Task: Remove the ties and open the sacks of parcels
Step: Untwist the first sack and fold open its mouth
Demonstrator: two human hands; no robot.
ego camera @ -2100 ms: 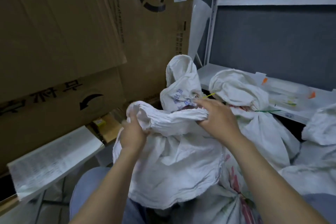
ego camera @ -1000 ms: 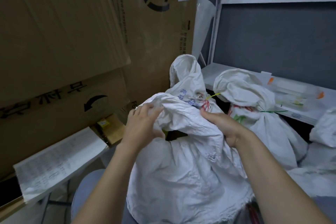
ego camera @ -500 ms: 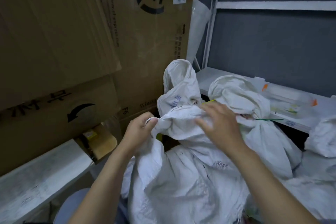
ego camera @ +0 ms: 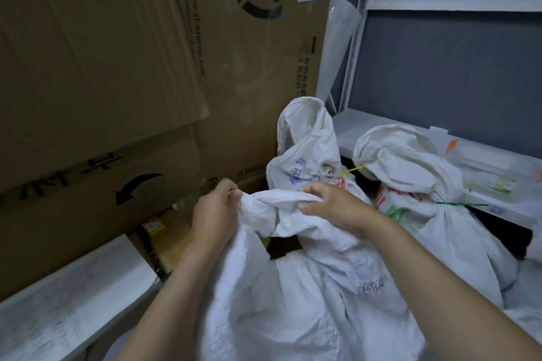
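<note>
Right hand [ego camera: 334, 208], spread half second ago, now pinches rim; left hand [ego camera: 215, 214] grips opposite edge, fingers [ego camera: 230, 188] curled. Near sack [ego camera: 293, 302] between hands, mouth parting. Yellow tie [ego camera: 352, 169], green tie [ego camera: 457, 204] behind still on.

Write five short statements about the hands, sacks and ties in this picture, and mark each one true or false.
1. The left hand and right hand both grip the rim of the near sack. True.
2. The near sack is tied shut. False: its mouth gapes, and no tie shows on it.
3. A green tie binds the right rear sack. True.
4. The yellow tie is in the right hand. False: it sticks out at the neck of the middle sack, beyond the hands.
5. The cardboard boxes stand to the person's right. False: they stand to the left.
</note>
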